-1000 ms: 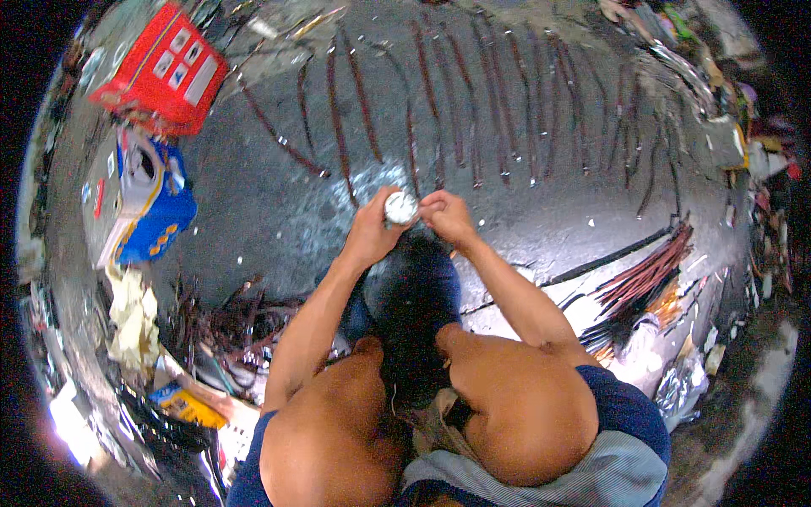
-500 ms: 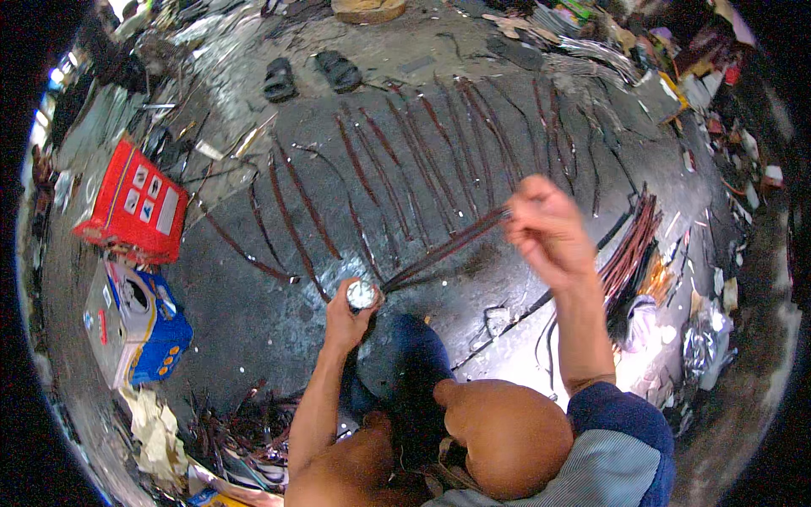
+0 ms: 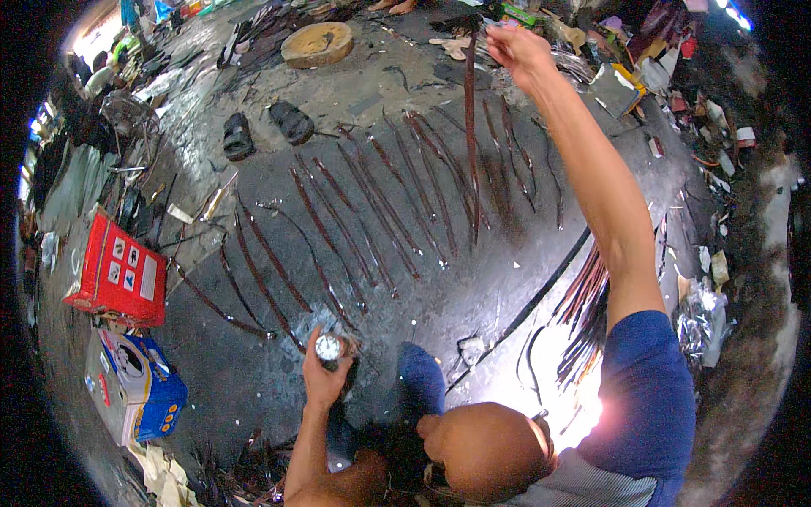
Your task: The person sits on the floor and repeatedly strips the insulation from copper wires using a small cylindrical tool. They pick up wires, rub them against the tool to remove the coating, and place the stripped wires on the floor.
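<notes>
Right hand (image 3: pixel 524 57) raised at far right, fingertips pinching, as best shows, the upper end of a dark red strip (image 3: pixel 471 144); it hangs nearly straight, and whether its lower end touches the floor (image 3: pixel 541 283) I cannot tell. Left hand (image 3: pixel 323 380), near and left of centre, wrapped round a pale-topped round container (image 3: pixel 329 346). Judgement: pinch only the very end, lower the strip in line, and leave a gap from its neighbours; keep the container level. Other strips (image 3: pixel 311 203) lie in a slanting row between the hands. Bundle (image 3: pixel 583 321) at near right; red box (image 3: pixel 118 270) at left.
</notes>
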{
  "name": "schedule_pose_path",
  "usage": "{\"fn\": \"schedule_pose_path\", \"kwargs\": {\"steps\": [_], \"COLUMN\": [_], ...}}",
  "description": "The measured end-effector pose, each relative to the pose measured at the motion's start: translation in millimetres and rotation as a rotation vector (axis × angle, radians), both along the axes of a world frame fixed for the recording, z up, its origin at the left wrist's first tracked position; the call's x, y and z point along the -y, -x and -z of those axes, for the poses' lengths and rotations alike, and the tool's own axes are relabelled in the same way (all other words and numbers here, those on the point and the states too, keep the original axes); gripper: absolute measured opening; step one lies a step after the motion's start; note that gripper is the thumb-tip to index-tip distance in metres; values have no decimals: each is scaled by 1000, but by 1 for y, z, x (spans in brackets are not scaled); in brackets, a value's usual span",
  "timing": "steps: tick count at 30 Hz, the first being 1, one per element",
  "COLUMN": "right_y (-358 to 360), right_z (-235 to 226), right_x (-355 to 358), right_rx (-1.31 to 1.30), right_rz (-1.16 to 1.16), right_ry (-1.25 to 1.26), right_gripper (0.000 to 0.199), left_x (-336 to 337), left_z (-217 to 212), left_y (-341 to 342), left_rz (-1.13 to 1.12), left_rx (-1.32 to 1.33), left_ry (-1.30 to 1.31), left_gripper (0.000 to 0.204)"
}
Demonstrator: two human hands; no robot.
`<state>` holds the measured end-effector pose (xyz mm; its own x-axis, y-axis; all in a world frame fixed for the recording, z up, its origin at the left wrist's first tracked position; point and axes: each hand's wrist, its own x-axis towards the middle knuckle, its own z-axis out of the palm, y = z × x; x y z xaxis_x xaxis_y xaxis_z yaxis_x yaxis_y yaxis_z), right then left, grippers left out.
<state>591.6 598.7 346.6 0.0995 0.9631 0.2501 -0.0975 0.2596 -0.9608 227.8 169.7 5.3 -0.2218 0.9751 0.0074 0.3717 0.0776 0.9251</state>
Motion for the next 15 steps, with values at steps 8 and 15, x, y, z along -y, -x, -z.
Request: {"fn": "schedule_pose_path", "kwargs": {"steps": [8, 15], "right_y": [-91, -139], "right_z": [28, 250], "right_x": [-105, -63], "right_rx": [-27, 1360], "right_rz": [390, 830], "right_ry": [-266, 216], "right_gripper": [17, 20], "left_x": [75, 144], "left_z": [-18, -36], "left_y": [8, 19], "left_rz": [-134, -156], "left_rx": [-128, -178], "left_ry": [55, 146], "left_gripper": [81, 75]}}
